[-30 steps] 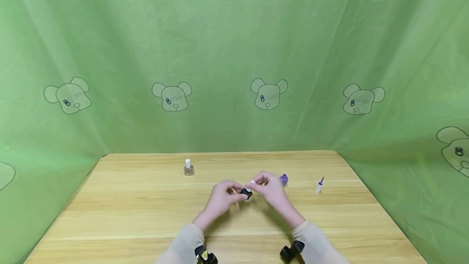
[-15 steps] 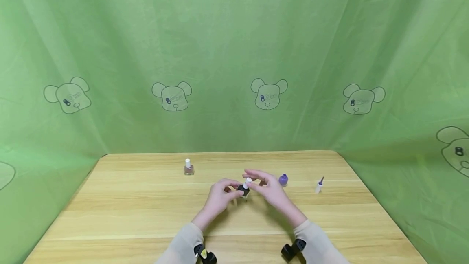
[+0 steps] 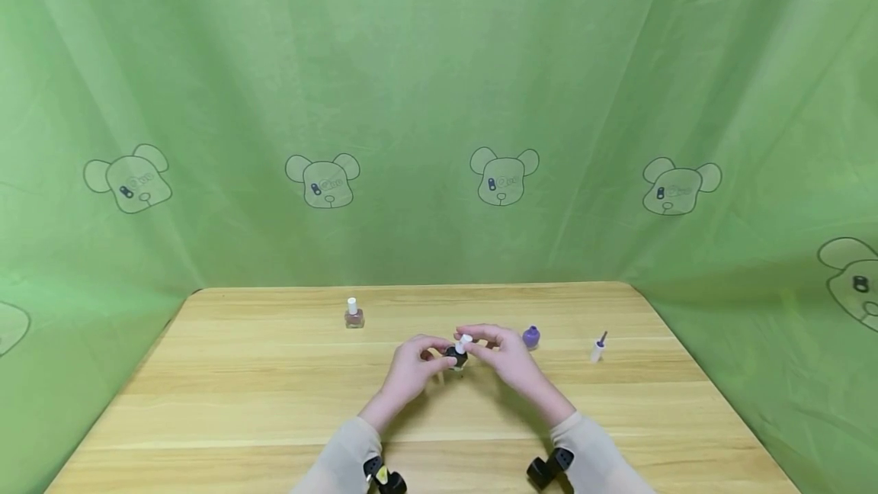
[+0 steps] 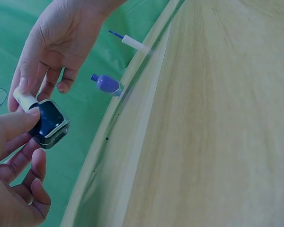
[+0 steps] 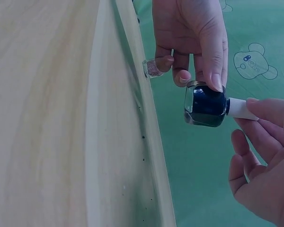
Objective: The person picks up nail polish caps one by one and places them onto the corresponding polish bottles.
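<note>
A dark nail polish bottle (image 3: 456, 357) is pinched between the thumb and fingers of my left hand (image 3: 409, 369), over the middle of the table. My right hand (image 3: 509, 357) holds its white cap (image 5: 242, 109) between thumb and index finger. The cap sits at the bottle's neck, and a dark strip of the neck shows between cap and glass in the right wrist view. The bottle tilts, its cap toward my right hand. Just beyond my right hand stands an uncapped purple nail polish bottle (image 3: 531, 337).
A white cap with its purple brush (image 3: 598, 347) pointing up stands farther right on the wooden table (image 3: 240, 402). Back left is a capped pinkish nail polish bottle (image 3: 354, 317). Green cloth (image 3: 411, 235) hangs behind the table and at both sides.
The dark bottle has shifted slightly left and away. My right fingers have changed their grip on the white cap, which now shows more fully. More of the purple bottle is visible.
</note>
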### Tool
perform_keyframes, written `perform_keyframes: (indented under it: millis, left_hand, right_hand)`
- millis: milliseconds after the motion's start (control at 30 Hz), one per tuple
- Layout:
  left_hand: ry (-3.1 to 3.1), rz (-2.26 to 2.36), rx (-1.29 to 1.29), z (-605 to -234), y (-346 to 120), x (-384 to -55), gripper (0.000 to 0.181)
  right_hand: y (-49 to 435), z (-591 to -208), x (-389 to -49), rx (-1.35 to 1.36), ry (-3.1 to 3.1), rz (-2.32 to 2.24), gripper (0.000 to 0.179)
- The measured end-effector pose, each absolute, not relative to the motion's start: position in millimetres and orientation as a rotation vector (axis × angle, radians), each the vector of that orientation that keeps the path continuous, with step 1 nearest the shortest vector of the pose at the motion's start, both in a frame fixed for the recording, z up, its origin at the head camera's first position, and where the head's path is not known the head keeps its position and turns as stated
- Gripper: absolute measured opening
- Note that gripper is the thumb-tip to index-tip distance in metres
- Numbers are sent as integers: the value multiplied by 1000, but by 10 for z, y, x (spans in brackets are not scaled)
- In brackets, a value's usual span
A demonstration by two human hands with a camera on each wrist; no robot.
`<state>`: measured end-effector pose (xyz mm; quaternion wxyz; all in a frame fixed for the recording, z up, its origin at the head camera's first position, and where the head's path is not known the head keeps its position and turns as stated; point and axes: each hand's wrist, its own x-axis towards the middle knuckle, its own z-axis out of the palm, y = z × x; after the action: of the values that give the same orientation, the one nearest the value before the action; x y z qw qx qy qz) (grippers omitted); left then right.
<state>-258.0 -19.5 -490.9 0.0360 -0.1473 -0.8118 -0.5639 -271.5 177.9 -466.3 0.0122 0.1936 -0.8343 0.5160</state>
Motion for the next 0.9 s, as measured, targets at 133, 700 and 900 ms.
perform_keyframes:
  millis: [133, 700, 900]
  left_hand:
    - [-2478, -1727, -471, -4909, -193, -2575, 25]
    - [-2480, -1695, -463, -4876, -142, -2537, 26]
    - [-2470, -1665, -483, -4875, -124, -2523, 26]
  right_hand:
    - [1773, -4647, -2706, 536, -2587, 1622, 30]
    - [1737, -4624, -2663, 304, -2528, 1617, 20]
    - [1737, -4635, -2667, 263, -2520, 1616, 20]
